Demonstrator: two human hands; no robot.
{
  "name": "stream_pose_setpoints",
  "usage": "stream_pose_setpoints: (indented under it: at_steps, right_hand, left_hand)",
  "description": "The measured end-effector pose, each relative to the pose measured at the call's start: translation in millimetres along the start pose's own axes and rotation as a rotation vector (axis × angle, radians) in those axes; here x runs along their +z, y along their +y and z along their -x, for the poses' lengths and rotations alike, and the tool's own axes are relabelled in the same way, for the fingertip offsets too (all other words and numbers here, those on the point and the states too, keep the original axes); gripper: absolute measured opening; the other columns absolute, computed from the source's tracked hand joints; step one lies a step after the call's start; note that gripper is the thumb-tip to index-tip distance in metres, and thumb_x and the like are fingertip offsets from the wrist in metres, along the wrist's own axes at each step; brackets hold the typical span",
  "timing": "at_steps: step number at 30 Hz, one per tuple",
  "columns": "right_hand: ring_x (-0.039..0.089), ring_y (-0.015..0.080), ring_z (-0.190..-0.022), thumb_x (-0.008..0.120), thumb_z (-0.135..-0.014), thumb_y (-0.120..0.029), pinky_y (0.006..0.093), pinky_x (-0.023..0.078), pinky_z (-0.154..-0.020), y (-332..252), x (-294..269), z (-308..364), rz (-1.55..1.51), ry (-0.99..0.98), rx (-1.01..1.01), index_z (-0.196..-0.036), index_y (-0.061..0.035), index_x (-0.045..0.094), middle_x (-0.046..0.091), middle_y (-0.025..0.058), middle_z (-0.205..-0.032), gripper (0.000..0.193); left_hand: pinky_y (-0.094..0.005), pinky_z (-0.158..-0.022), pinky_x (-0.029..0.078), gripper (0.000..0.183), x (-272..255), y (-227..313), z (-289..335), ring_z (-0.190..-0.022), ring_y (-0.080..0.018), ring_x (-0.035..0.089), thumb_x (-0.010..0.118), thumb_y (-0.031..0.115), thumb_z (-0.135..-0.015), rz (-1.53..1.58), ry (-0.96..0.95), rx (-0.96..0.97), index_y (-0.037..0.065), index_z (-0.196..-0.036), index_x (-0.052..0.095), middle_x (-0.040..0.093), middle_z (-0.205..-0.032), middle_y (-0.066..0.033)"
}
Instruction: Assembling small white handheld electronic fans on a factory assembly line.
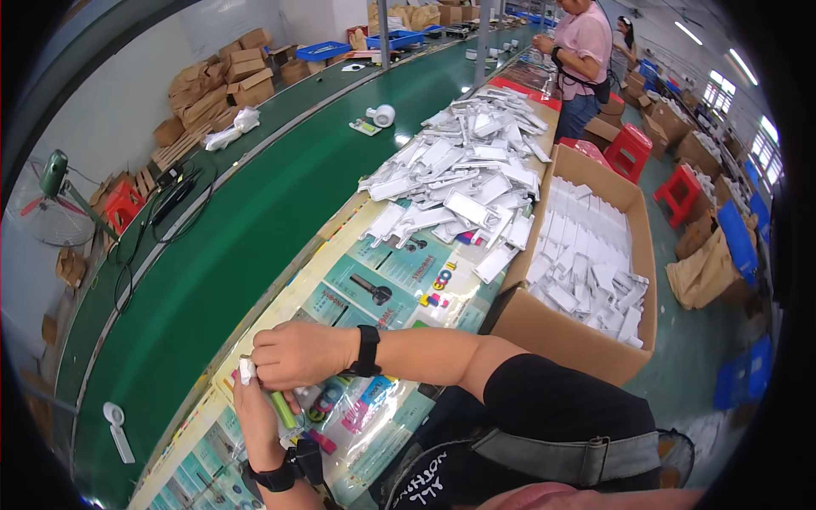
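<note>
My left hand [255, 415] is at the near edge of the work table, curled around a green cylinder [283, 410] that looks like a battery cell. White material [246, 370] covers the tip of its thumb; whether this is a wrap or a small part, I cannot tell. My right hand [302, 353] reaches across from the right, its fingers closed and pressed against the left thumb. Whatever they pinch is hidden. Beyond both hands, a large heap of white plastic housings [476, 161] covers the far part of the table.
An open carton [642, 280] of white housings stands right of the table. Along the left runs a green conveyor belt [221, 280], carrying a small white device [119, 432] nearby and a white round-headed one [382, 116] farther off. A co-worker [582, 64] stands at the far end; red stools [629, 153] are behind.
</note>
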State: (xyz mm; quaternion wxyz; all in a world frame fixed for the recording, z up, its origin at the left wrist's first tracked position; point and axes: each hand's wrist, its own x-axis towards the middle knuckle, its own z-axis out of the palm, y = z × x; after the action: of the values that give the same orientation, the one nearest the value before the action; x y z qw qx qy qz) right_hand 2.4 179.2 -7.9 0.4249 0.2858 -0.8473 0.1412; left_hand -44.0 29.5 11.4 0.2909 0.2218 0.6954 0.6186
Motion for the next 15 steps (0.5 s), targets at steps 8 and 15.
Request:
stream_pose_setpoints:
  at_steps: [8,15]
  right_hand:
    - [0.051,0.0194,-0.069,0.057,-0.077,-0.019,0.0300,0.045,-0.056,-1.2,0.4,1.6,-0.077,0.002,0.106,-0.073,-0.0092,0.053,0.048,0.0028,-0.074,0.011]
    - [0.055,0.0200,-0.072,0.048,-0.091,-0.020,0.0290,0.045,-0.061,-18.7,15.5,-7.2,-0.580,0.259,0.620,-0.088,-0.0037,0.053,0.051,0.0085,-0.079,0.018]
  left_hand:
    - [-0.0275,-0.033,0.040,0.044,-17.6,-22.7,-12.2,-0.037,-0.0190,0.048,0.023,0.033,-0.094,0.517,-0.018,-0.236,0.001,-0.084,0.051,0.051,-0.053,-0.0095]
    - [-0.0201,-0.047,0.038,0.036,-3.5,-12.1,-8.5,-0.051,-0.0113,0.046,0.030,0.022,-0.094,-0.058,0.404,0.520,0.001,-0.117,0.047,0.050,-0.069,-0.0047]
